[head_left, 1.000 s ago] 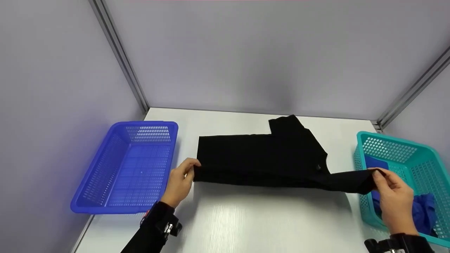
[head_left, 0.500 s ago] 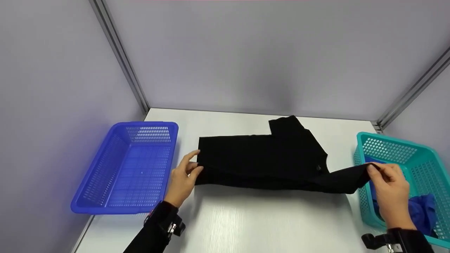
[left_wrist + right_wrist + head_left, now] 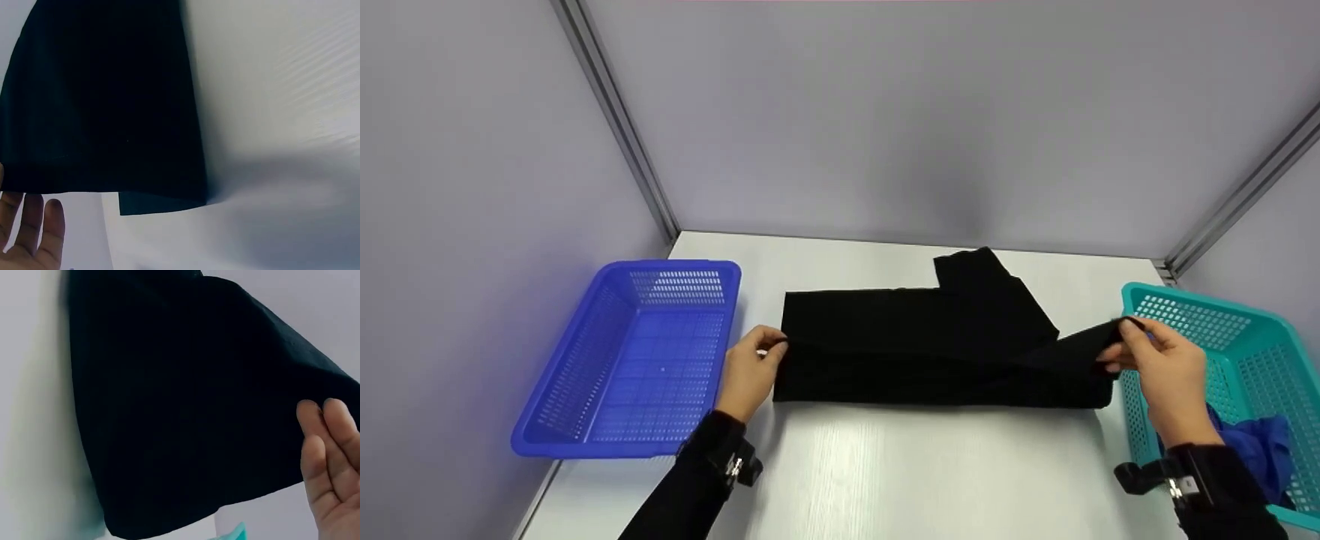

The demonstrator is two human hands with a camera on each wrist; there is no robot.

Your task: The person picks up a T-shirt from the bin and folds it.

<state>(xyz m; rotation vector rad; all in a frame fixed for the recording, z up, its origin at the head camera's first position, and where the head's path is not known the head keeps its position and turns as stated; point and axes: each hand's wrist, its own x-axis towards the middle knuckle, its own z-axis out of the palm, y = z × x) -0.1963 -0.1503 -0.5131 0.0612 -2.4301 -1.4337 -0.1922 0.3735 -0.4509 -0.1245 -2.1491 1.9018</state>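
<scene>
A black short-sleeved shirt (image 3: 877, 322) lies on the white table, its near side folded over lengthwise. At its left end, my left hand (image 3: 750, 373) pinches the edge of the folded layer between thumb and finger. In the left wrist view that layer (image 3: 107, 101) is raised, and several left fingers (image 3: 52, 228) stand beside its edge. My right hand (image 3: 1170, 379) pinches a corner at the shirt's right end, lifted off the table near the teal basket. The right wrist view shows the lifted cloth (image 3: 185, 410) hanging, with the other right fingers (image 3: 314, 458) against it.
A blue plastic basket (image 3: 529, 424) stands at the table's left. On the right, a teal basket (image 3: 1290, 330) holds blue cloth (image 3: 1260, 450). Grey panels (image 3: 922, 120) wall the white table (image 3: 840, 472) at the back and both sides.
My right hand has moved left and away from me, carrying the shirt's corner. The left hand has shifted its hold slightly away from me. The folded layer now lies farther over the shirt.
</scene>
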